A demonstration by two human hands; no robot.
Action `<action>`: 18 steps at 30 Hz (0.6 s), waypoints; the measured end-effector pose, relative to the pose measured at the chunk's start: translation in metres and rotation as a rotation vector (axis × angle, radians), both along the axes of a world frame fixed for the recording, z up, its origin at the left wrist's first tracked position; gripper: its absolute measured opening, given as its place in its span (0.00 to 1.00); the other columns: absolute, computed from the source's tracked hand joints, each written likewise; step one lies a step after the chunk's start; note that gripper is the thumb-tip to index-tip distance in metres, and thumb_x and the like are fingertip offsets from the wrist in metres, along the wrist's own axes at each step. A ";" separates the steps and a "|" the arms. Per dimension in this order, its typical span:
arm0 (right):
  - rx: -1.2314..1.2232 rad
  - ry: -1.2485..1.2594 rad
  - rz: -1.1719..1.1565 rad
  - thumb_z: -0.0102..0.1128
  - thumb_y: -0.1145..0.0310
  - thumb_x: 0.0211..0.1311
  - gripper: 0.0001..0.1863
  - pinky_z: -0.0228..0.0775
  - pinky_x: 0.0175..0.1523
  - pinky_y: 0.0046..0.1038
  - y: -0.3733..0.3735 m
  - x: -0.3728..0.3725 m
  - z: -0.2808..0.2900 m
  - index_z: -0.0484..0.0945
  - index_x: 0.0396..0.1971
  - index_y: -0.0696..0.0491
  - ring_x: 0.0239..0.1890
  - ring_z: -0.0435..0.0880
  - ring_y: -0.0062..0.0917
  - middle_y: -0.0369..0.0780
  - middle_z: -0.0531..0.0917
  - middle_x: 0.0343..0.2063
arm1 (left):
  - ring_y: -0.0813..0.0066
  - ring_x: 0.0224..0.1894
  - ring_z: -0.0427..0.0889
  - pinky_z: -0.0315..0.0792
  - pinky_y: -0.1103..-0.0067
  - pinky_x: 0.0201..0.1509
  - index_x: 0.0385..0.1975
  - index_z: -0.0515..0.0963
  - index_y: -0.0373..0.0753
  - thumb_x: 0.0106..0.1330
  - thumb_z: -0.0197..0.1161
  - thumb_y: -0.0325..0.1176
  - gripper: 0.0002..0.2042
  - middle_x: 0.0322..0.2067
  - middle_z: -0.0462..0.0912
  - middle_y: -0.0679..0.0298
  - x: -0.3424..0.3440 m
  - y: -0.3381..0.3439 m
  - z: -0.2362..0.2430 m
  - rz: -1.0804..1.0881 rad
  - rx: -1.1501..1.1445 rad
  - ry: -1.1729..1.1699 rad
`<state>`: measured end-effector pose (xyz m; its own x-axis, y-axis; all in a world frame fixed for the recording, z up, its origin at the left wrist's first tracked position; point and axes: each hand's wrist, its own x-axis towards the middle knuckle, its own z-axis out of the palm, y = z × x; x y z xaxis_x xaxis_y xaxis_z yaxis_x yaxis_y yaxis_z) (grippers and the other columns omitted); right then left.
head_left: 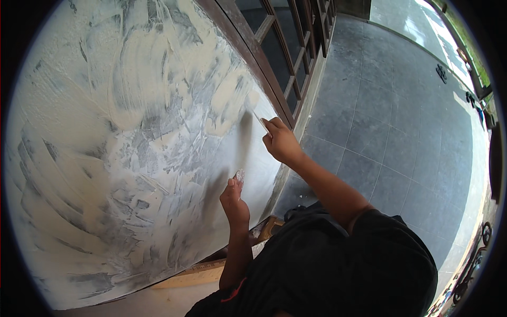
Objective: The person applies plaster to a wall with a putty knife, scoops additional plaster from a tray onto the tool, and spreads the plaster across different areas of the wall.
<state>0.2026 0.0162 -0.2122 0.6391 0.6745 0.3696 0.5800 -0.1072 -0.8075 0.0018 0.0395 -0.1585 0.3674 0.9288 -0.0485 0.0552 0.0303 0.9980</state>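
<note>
Head view, looking down along a wall (121,137) smeared with pale cream putty in broad crossing strokes, grey patches showing through. Right hand (281,141) raised against the wall's right part, fingers closed around a thin putty knife (260,120) whose pale blade slants up-left and touches the surface, close beside the dark brown wooden door frame (253,58). Left hand (234,199) lower down, near the wall, fingers curled about a small pale lump or tool (240,174) sticking up past the fingertips (too small and blurred to name for certain). Both hands apart from each other, right above left. Forearms bare, dark short sleeves and a dark shirt (338,264) filling the lower right. Shadows of both hands falling on the plaster just left of them. Glazed panes set in the frame (282,42) running away toward the top. Grey tiled floor (401,121) spreading to the right, brightly lit at its far edge. Yellowish wooden plank (198,274) lying at the foot of the wall, a small brown block (270,228) just above it.
</note>
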 end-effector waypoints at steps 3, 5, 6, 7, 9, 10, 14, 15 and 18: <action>0.024 0.089 -0.237 0.51 0.72 0.57 0.21 0.73 0.47 0.38 0.022 0.040 0.013 0.72 0.52 0.62 0.40 0.78 0.46 0.50 0.75 0.38 | 0.55 0.55 0.75 0.67 0.68 0.63 0.52 0.66 0.15 0.74 0.42 0.46 0.30 0.52 0.73 0.39 0.002 -0.001 0.004 -0.105 0.013 0.110; -0.059 0.023 -0.091 0.54 0.70 0.56 0.24 0.73 0.47 0.38 0.035 0.021 0.023 0.69 0.54 0.61 0.40 0.78 0.44 0.49 0.74 0.39 | 0.54 0.56 0.75 0.67 0.68 0.63 0.52 0.65 0.15 0.74 0.42 0.46 0.30 0.52 0.72 0.39 0.003 0.000 0.003 -0.075 0.007 0.085; -0.087 0.005 -0.025 0.55 0.69 0.56 0.26 0.73 0.48 0.37 0.035 0.004 0.024 0.68 0.55 0.61 0.40 0.78 0.43 0.48 0.74 0.40 | 0.54 0.56 0.75 0.67 0.68 0.63 0.52 0.65 0.15 0.74 0.42 0.46 0.30 0.52 0.72 0.39 -0.002 0.003 0.001 -0.067 0.012 0.085; -0.041 -0.061 0.048 0.56 0.69 0.55 0.26 0.73 0.49 0.36 0.022 -0.002 0.010 0.69 0.56 0.60 0.40 0.79 0.41 0.46 0.74 0.40 | 0.57 0.53 0.76 0.68 0.69 0.62 0.49 0.69 0.15 0.74 0.44 0.43 0.27 0.48 0.75 0.41 -0.003 0.003 -0.003 -0.007 -0.003 0.058; -0.035 -0.061 0.064 0.54 0.71 0.55 0.25 0.73 0.49 0.36 0.002 0.007 -0.004 0.71 0.55 0.59 0.40 0.79 0.39 0.46 0.75 0.39 | 0.61 0.50 0.78 0.69 0.70 0.60 0.45 0.72 0.16 0.73 0.45 0.40 0.25 0.44 0.78 0.43 -0.001 0.003 -0.005 0.056 -0.019 0.028; -0.018 -0.019 0.023 0.53 0.71 0.55 0.24 0.73 0.48 0.36 -0.002 0.011 -0.005 0.72 0.54 0.59 0.40 0.79 0.39 0.46 0.75 0.39 | 0.61 0.50 0.78 0.69 0.70 0.60 0.45 0.73 0.16 0.73 0.46 0.40 0.25 0.44 0.79 0.43 0.000 0.002 -0.004 0.039 -0.007 0.035; -0.033 -0.089 -0.114 0.55 0.71 0.55 0.24 0.75 0.45 0.35 0.036 0.025 0.024 0.69 0.52 0.66 0.39 0.78 0.40 0.48 0.75 0.37 | 0.62 0.49 0.79 0.70 0.70 0.59 0.45 0.73 0.16 0.73 0.46 0.41 0.25 0.44 0.79 0.44 0.007 -0.002 0.003 -0.028 0.033 0.041; -0.028 -0.153 -0.061 0.57 0.69 0.54 0.25 0.75 0.44 0.35 0.039 0.012 0.026 0.68 0.51 0.67 0.40 0.78 0.40 0.48 0.74 0.36 | 0.62 0.49 0.79 0.70 0.70 0.59 0.45 0.73 0.16 0.73 0.46 0.41 0.25 0.44 0.79 0.44 0.004 -0.002 0.002 -0.022 0.035 0.044; -0.073 -0.237 0.105 0.58 0.68 0.54 0.26 0.75 0.47 0.35 0.008 0.004 0.007 0.69 0.54 0.60 0.44 0.78 0.38 0.46 0.75 0.38 | 0.63 0.48 0.79 0.70 0.71 0.59 0.45 0.73 0.16 0.72 0.46 0.41 0.25 0.44 0.79 0.44 0.003 0.000 0.000 0.006 0.015 0.021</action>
<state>0.2064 0.0239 -0.2054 0.4658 0.7629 0.4483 0.7629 -0.0896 -0.6403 0.0047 0.0393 -0.1585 0.3609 0.9316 -0.0426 0.0761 0.0161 0.9970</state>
